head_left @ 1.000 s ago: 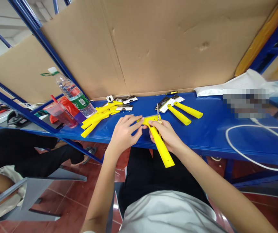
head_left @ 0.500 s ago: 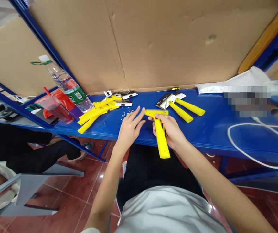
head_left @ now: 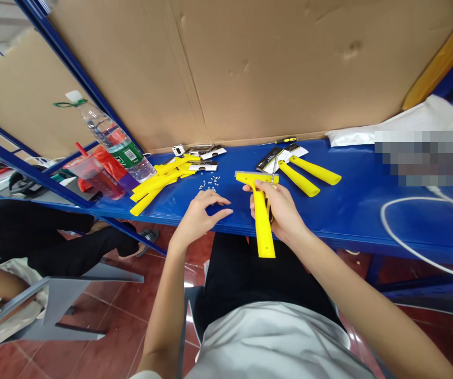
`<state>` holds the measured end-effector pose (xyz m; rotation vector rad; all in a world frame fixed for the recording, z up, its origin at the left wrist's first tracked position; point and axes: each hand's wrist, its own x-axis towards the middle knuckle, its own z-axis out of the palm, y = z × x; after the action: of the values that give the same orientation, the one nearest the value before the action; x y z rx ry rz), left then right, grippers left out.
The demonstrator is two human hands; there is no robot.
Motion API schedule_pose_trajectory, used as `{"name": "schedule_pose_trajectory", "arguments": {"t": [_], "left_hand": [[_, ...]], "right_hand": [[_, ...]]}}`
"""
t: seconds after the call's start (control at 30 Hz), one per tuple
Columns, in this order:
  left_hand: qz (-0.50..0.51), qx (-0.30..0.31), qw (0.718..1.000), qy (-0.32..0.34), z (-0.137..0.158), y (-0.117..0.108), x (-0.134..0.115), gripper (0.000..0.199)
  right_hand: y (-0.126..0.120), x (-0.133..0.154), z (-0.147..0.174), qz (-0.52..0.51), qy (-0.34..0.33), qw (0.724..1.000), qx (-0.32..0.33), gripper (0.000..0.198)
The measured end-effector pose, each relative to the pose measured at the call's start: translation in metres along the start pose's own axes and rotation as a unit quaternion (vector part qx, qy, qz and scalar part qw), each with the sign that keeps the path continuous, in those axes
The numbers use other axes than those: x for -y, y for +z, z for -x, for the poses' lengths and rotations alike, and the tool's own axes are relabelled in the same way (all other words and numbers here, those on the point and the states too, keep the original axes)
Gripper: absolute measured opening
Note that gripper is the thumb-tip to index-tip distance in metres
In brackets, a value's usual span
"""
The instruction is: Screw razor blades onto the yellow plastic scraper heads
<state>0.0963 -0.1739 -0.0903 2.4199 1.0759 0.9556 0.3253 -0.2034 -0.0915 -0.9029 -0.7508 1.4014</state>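
Observation:
My right hand [head_left: 284, 208] grips a yellow scraper [head_left: 264, 226] near its head, the handle pointing down toward my lap. A thin metal tool [head_left: 274, 167] shows beside the scraper head, also in the right hand; its kind is unclear. My left hand [head_left: 200, 213] is empty, thumb and fingers apart, over the front of the blue table [head_left: 234, 210]. Just beyond it lie several small screws [head_left: 210, 183]. Left of them is a pile of yellow scraper parts [head_left: 159, 181]. Two yellow handles [head_left: 299, 179] lie to the right of my right hand.
Black-and-white packets [head_left: 276, 159] and a yellow-black screwdriver [head_left: 285, 140] lie at the back, before a cardboard panel [head_left: 258, 68]. A water bottle [head_left: 119, 147] and a red cup [head_left: 100, 176] stand left. A white cable [head_left: 392, 231] loops at right. Another person sits at left.
My left hand has moved away from the scraper, left and toward me, uncovering more of the screws. My right hand still holds the scraper in nearly the same place.

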Motion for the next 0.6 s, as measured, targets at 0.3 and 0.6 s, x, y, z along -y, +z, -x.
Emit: {"name": "schedule_pose_trajectory", "arguments": {"t": [0.3,0.6], "left_hand": [[-0.001,0.001,1.000,0.004,-0.004,0.016,-0.003,0.010],[0.033,-0.005,0.999,-0.015,-0.007,0.021,-0.007,0.005]], "right_hand": [[0.004,0.004,0.005,0.011,0.006,1.000,0.004,0.026],[0.001,-0.001,0.002,0.025,-0.001,1.000,0.017,0.030]]}}
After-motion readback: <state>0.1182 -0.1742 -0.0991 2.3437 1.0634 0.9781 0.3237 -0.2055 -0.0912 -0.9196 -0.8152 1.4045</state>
